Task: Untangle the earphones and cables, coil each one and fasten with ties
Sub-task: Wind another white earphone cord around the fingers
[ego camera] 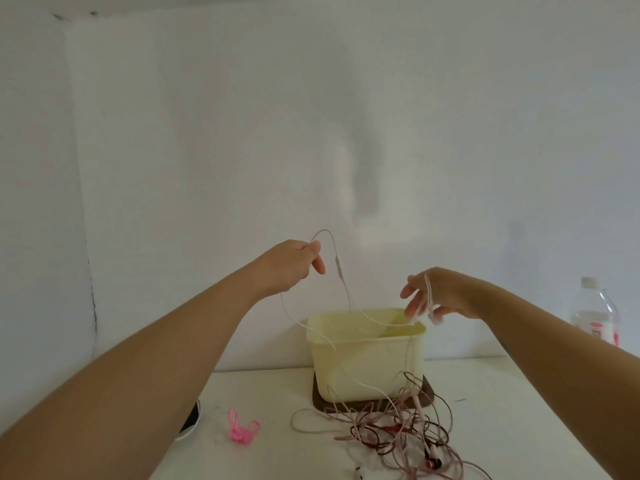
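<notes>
while the left hand (294, 265) pinches the white earphone cable (338, 266) above the tub (367, 362), the right hand (443, 292), well apart, holds it looped over loosely curled fingers (415, 299).

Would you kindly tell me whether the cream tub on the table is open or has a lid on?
Open: the cream tub stands upright with no lid on top, and its inner wall shows.

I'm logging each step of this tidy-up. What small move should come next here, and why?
Probably wind another turn onto the right hand: the pale earphone cable already loops round its fingers, the left hand pinches it higher up, and slack hangs between them over the cream tub. The pink ties on the table can likely wait until that slack is coiled.
</notes>
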A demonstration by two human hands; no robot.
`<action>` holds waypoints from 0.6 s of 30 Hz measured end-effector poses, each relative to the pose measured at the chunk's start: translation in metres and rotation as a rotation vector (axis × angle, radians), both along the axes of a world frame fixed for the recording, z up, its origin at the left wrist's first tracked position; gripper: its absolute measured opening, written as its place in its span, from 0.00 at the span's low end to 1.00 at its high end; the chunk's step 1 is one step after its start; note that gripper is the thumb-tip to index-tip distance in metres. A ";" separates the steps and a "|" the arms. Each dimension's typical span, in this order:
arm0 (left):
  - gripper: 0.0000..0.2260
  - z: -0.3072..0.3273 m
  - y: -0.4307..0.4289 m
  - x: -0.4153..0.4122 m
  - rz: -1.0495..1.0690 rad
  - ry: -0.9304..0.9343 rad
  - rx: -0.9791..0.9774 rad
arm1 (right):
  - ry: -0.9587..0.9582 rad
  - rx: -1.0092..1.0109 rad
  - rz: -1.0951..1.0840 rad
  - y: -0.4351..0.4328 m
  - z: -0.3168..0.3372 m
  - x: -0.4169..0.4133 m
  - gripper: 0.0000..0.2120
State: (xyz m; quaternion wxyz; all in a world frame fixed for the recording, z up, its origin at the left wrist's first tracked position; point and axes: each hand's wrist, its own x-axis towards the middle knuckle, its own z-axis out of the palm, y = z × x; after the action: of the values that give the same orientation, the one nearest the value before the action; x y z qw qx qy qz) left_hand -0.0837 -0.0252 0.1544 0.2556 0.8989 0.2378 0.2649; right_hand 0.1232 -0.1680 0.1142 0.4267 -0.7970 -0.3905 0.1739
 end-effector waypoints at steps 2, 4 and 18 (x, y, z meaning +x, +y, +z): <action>0.20 0.003 0.000 -0.001 0.017 -0.018 0.039 | -0.029 -0.030 0.006 0.002 -0.005 -0.002 0.15; 0.20 0.006 -0.001 -0.002 0.034 -0.057 0.088 | 0.061 0.074 -0.026 0.002 -0.004 -0.003 0.16; 0.19 0.018 -0.005 -0.008 -0.005 -0.252 -0.099 | 0.520 0.271 0.152 -0.006 -0.013 -0.007 0.17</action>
State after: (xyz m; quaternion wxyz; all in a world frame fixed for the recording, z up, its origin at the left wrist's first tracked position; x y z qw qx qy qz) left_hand -0.0921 -0.0298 0.1721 0.3281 0.8455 0.2143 0.3628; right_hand 0.1165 -0.1744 0.1017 0.6008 -0.6298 -0.3462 0.3499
